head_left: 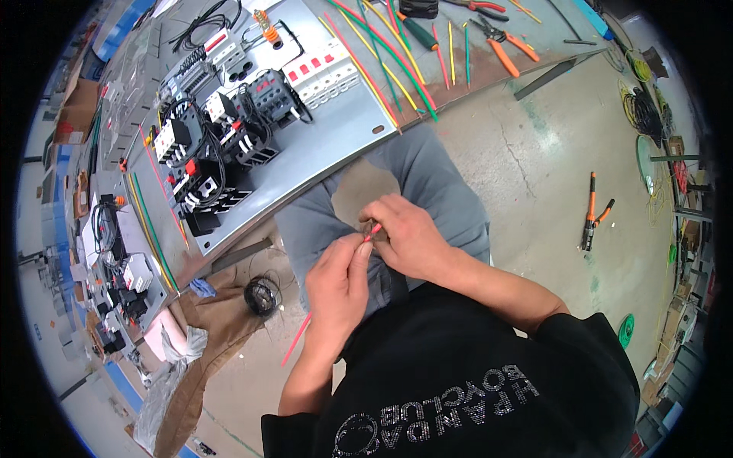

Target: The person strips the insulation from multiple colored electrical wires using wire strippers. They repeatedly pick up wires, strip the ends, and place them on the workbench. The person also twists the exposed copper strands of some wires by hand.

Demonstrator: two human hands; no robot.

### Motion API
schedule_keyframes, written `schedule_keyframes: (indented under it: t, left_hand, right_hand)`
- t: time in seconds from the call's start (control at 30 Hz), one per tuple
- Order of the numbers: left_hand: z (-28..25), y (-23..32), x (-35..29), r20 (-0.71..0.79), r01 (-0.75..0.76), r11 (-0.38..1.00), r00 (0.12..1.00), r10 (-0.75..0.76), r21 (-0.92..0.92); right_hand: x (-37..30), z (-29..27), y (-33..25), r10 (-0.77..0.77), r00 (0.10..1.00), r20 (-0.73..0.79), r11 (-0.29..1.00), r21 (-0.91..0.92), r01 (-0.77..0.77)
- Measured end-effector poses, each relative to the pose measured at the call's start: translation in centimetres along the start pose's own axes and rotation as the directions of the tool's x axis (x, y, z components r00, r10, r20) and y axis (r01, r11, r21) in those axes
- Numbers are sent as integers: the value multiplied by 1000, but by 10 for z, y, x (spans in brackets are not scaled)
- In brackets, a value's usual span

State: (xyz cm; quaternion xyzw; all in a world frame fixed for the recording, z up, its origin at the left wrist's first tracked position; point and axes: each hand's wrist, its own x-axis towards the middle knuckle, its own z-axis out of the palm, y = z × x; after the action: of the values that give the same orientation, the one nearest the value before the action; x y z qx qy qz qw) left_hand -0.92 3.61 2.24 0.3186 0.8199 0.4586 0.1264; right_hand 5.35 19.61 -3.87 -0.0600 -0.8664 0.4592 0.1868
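Over my lap, both hands meet at a thin red wire [296, 340]. My left hand [336, 278] is closed, pinching the wire between thumb and forefinger. Its loose tail comes out below that hand beside my left wrist. My right hand [412, 240] has its fingers bent round the wire's other end, just right of the left fingertips. A short red piece shows between the two hands. What else may lie in the right fingers is too small to make out.
Ahead-left on the bench lies a grey metal mounting plate [321, 156] with black contactors [271, 95] and white circuit breakers [321, 72]. Cut wires and orange-handled pliers [504, 49] lie beyond. Another orange-handled tool [590, 214] and a coil of black wire [262, 296] are on the floor.
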Motion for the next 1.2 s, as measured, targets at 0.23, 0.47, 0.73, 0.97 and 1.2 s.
schedule_keyframes:
  t: [0.23, 0.47, 0.73, 0.97, 1.2]
  left_hand:
    - [-17, -22, 2, 430, 482, 787, 848, -310, -385]
    - [-16, -33, 5, 590, 629, 627, 744, -313, -459]
    - [-19, -15, 4, 428, 391, 899, 859, -280, -197]
    - [-63, -15, -19, 267, 121, 964, 946, -184, 239]
    - [-177, 2, 29, 271, -124, 811, 962, -44, 571]
  right_hand:
    - [-11, -4, 9, 16, 995, 97, 993, 116, -28]
    - [-24, 3, 13, 115, 990, 81, 976, 175, -128]
    - [-38, 6, 19, 366, 782, 504, 573, 541, -616]
    - [-30, -62, 92, 634, 759, -146, 665, 604, -440]
    - [5, -150, 84, 619, 777, -111, 743, 402, -535]
